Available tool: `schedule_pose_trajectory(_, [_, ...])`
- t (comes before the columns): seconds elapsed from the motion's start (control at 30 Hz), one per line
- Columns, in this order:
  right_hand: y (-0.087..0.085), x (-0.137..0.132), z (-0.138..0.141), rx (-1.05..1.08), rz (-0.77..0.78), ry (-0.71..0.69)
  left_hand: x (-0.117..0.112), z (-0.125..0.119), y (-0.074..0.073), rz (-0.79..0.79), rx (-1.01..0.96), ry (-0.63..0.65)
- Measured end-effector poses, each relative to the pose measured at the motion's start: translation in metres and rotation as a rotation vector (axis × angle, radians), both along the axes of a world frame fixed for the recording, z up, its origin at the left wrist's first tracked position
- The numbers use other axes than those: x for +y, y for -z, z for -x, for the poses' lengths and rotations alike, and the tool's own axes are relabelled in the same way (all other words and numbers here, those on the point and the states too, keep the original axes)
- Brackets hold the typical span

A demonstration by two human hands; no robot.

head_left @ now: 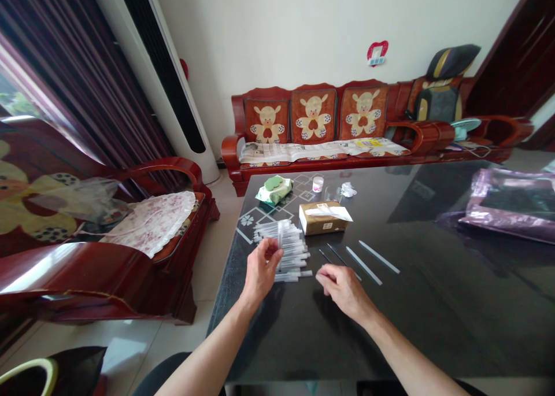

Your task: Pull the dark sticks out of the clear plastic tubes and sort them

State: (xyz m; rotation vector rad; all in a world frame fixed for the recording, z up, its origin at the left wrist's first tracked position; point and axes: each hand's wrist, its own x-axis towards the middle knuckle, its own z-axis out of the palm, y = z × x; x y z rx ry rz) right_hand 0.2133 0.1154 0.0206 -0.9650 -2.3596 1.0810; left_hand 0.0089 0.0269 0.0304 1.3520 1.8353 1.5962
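Note:
My left hand (262, 269) is raised over a pile of several clear plastic tubes (288, 248) and pinches one tube upright between its fingers. My right hand (340, 286) rests on the dark glass table (433, 303) with its fingers curled, beside two thin dark sticks (336, 256). What the right fingers hold, if anything, is hidden. Two clear tubes (370, 260) lie separately to the right of the sticks.
A small cardboard box (323, 218) stands behind the pile, with a wet-wipe pack (274, 189), a small white cup (318, 183) and crumpled paper (347, 189) further back. A purple plastic bag (511, 205) lies at the right. Red wooden sofas (321, 124) surround the table.

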Motion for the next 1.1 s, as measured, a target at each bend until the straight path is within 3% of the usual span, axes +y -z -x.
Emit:
schedule_pose_trajectory(0.13, [0.006,-0.021,0.014,0.189,0.555,-0.07,-0.001,-0.01,0.001,-0.063,-0.613,0.173])
schedule_pose_trajectory(0.23, [0.009,-0.03,0.02,0.302,0.826,-0.052,-0.002,-0.019,0.005,-0.053,-0.781,0.226])
schedule_pose_trajectory(0.33, [0.008,-0.032,0.02,0.368,0.969,-0.074,-0.001,-0.024,0.007,-0.045,-0.824,0.216])
schedule_pose_trajectory(0.6, [0.003,-0.031,0.015,0.423,1.089,-0.149,0.0,-0.023,0.006,0.046,-0.871,0.246])
schedule_pose_trajectory(0.87, [0.003,-0.027,0.014,0.422,0.901,-0.058,0.001,-0.027,0.01,0.063,-0.854,0.163])
schedule_pose_trajectory(1.0, [0.0,-0.029,0.014,0.395,1.006,-0.086,0.001,-0.028,0.008,0.058,-0.857,0.159])
schedule_pose_trajectory(1.1, [0.001,-0.029,0.014,0.398,0.976,-0.08,0.0,-0.028,0.007,0.052,-0.851,0.156])
